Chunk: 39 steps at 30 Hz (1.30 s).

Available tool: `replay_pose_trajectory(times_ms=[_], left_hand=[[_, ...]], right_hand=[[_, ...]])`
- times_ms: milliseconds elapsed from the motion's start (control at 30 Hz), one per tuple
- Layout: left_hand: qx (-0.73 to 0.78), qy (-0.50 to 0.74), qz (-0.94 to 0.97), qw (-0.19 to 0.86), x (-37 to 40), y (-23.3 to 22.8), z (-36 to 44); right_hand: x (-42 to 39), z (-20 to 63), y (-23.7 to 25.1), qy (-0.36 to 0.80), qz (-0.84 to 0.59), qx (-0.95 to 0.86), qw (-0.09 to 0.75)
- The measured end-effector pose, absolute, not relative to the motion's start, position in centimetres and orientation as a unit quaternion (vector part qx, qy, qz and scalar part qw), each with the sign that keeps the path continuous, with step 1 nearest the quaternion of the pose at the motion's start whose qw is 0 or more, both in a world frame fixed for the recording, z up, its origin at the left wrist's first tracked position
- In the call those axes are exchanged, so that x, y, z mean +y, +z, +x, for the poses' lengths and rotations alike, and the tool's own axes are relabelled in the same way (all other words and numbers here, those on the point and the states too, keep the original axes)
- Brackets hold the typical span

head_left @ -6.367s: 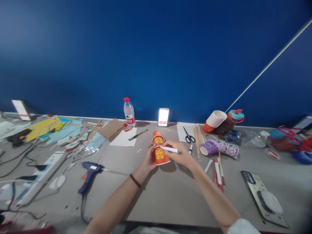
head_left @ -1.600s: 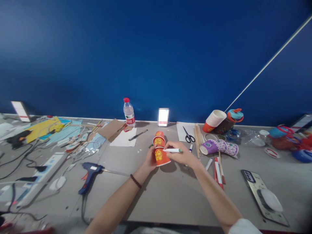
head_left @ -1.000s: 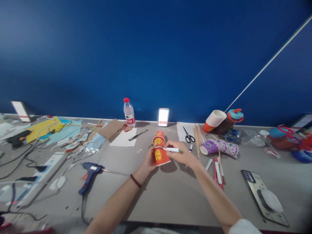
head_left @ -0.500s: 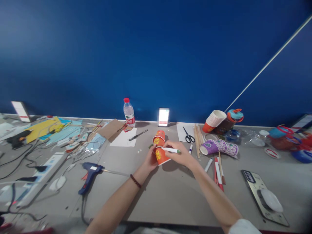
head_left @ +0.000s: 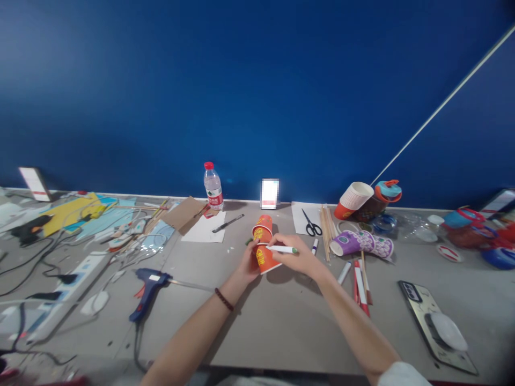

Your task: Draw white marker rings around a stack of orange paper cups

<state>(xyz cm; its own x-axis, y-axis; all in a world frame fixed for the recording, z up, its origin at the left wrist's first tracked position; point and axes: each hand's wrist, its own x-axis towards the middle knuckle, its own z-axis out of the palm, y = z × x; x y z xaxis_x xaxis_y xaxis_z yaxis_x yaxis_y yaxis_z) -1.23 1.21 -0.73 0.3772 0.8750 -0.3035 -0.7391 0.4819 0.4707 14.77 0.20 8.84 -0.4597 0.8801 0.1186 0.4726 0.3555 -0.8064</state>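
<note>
Scissors (head_left: 311,224) and sticks (head_left: 325,228) lie right of hands (head_left: 277,257).

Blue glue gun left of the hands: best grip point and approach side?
Take the glue gun by its handle, the part slanting toward the near table edge, coming from above on the near-left side. It lies flat on the table; the nozzle and glue stick point right, and the cord trails off the handle end.

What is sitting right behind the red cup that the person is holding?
A second red cup, upside down with the same yellow print, stands just behind the held red cup. The left hand and right hand with its pen cover where the two cups meet.
</note>
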Motion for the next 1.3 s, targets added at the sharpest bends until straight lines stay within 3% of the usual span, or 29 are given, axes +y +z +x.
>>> replay_pose_trajectory(times_ms=[1300], left_hand=[[0.262,0.491,0.129,0.821,1.13,-1.02,-1.33]], right_hand=[[0.47,15.16,8.96,0.408,-0.462,-0.741,0.267]])
